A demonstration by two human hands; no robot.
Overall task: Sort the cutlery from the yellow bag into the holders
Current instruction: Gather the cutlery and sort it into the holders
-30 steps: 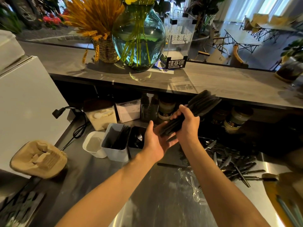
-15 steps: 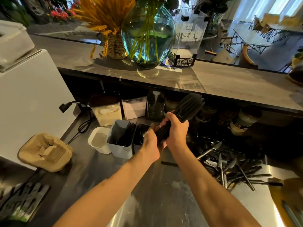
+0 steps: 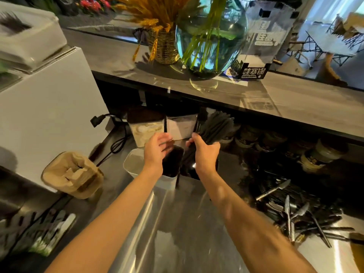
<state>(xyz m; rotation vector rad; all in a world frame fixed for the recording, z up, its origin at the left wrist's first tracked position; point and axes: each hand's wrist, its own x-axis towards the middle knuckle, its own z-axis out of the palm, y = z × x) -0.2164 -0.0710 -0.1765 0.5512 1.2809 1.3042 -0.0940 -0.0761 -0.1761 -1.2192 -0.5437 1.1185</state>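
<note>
My right hand [image 3: 204, 154] grips a thick bundle of black cutlery [image 3: 213, 128], held nearly upright above a dark holder [image 3: 190, 171] whose inside is mostly hidden by the hand. My left hand [image 3: 157, 149] hovers with loosely spread fingers over the white holder [image 3: 171, 165] just to the left, which has dark cutlery inside. A small empty white holder [image 3: 134, 164] stands further left. A heap of loose black knives and forks [image 3: 295, 211] lies on the steel counter at the right. A yellow corner at the lower right edge [image 3: 357, 251] may be the bag.
A raised grey shelf [image 3: 295, 99] overhangs the counter, carrying a glass vase [image 3: 210, 36] and a wicker basket. Storage boxes [image 3: 145, 129] and jars [image 3: 319, 154] sit under it. A cardboard cup carrier [image 3: 72, 174], a black cable [image 3: 116, 142] and a white appliance [image 3: 39, 115] stand left.
My right hand carried the cutlery bundle left and down, tilting it upright over the holders. My left hand let go of the bundle and moved over the white holder.
</note>
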